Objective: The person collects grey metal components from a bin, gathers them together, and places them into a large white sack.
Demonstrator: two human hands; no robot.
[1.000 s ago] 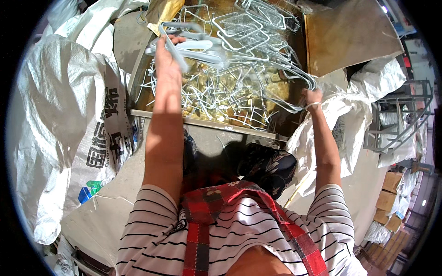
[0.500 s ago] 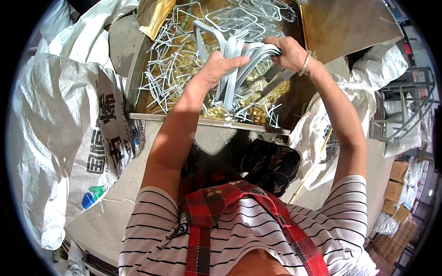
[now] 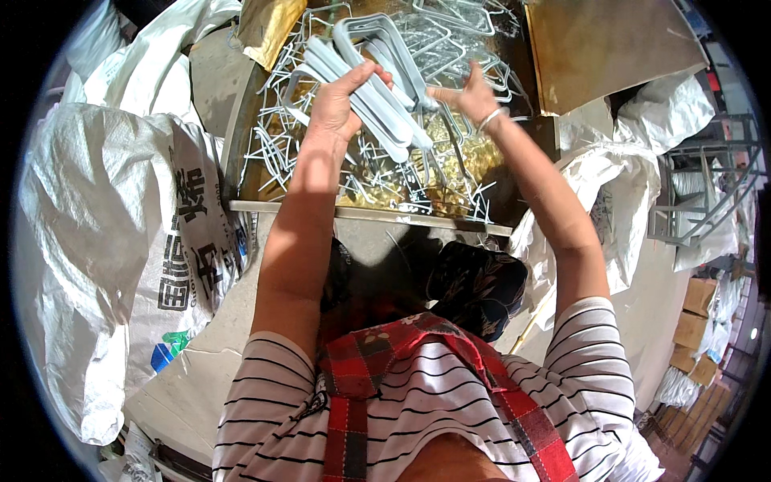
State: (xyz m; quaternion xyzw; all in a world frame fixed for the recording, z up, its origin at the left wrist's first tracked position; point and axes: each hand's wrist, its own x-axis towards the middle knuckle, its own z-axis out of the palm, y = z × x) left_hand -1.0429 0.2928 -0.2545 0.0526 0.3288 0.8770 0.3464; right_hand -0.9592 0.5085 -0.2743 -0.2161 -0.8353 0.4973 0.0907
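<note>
A bundle of pale grey plastic frames [image 3: 384,114], bent into narrow rounded loops, lies slanted in my left hand [image 3: 337,104], whose fingers and thumb are closed round it. To the right of the bundle, my right hand [image 3: 472,98] has its fingers apart; its outstretched thumb side comes near the bundle's right edge, and I cannot tell whether they touch. Both hands are above a shallow metal tray [image 3: 369,214]. Thin pale plastic sticks [image 3: 277,157] lie scattered in it over a yellowish bottom, and more grey frames [image 3: 458,20] rest at its far side.
Large white woven sacks [image 3: 88,241] bulge at the left. Another white sack [image 3: 594,185] lies right of the tray, near a brown metal sheet [image 3: 614,48]. A metal rack [image 3: 699,209] and cardboard boxes [image 3: 695,329] stand farther right.
My right hand has let go of the frames and moved a little down, its fingers opening. My left hand has shifted left and up, and the bundle has tilted over to the left.
</note>
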